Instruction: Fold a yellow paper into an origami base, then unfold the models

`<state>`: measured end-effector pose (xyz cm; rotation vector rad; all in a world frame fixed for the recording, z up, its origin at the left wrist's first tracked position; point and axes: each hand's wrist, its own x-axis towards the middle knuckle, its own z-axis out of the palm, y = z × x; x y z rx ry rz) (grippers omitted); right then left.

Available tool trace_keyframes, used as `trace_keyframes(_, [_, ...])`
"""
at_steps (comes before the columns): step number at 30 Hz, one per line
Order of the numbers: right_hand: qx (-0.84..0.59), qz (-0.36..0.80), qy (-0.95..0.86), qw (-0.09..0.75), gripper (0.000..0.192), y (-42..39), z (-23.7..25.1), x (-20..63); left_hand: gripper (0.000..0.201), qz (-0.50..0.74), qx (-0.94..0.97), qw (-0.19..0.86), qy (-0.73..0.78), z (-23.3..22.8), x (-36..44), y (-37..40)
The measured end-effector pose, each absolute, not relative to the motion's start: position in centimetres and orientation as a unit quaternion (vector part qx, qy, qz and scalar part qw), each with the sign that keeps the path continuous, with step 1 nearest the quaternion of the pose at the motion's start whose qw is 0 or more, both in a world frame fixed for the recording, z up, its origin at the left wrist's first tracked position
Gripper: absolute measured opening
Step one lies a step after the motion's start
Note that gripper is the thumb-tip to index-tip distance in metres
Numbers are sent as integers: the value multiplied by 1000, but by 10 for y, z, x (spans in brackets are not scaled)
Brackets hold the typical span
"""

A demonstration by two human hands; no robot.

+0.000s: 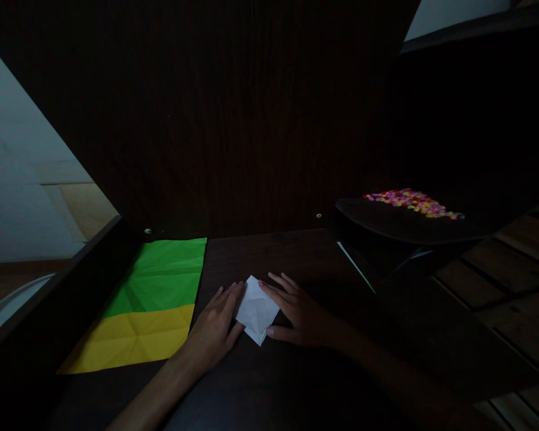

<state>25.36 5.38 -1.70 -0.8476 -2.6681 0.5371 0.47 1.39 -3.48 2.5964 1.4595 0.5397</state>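
A small white sheet of paper (256,308), folded into a diamond with visible creases, lies on the dark wooden surface (269,251). My left hand (218,320) rests flat along its left edge, fingers stretched out and the thumb near the lower left side. On the other side, my right hand (296,311) has its fingers spread; the index finger touches the paper's upper right edge and the thumb reaches its lower right edge. Layers show near the bottom corner. Neither hand grips the paper.
Creased green paper (166,272) and yellow paper (135,341) lie at left, beside a raised dark side board (54,287). A dark upright panel (251,120) stands behind. At right, many small colourful pieces (413,202) lie on a dark raised surface, above a thin green-white strip (356,267).
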Motion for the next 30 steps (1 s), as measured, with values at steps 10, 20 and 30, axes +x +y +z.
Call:
trace_keyframes(10, [-284, 174, -932, 144, 87, 55, -19, 255, 75, 184, 856, 52, 480, -34, 3, 15])
trace_keyframes(20, [-293, 171, -931, 137, 85, 55, -19, 255, 73, 179, 853, 52, 488, -34, 3, 14])
trace_keyframes(30, [-290, 168, -932, 139, 80, 55, -19, 255, 58, 149, 878, 38, 454, -31, 1, 13])
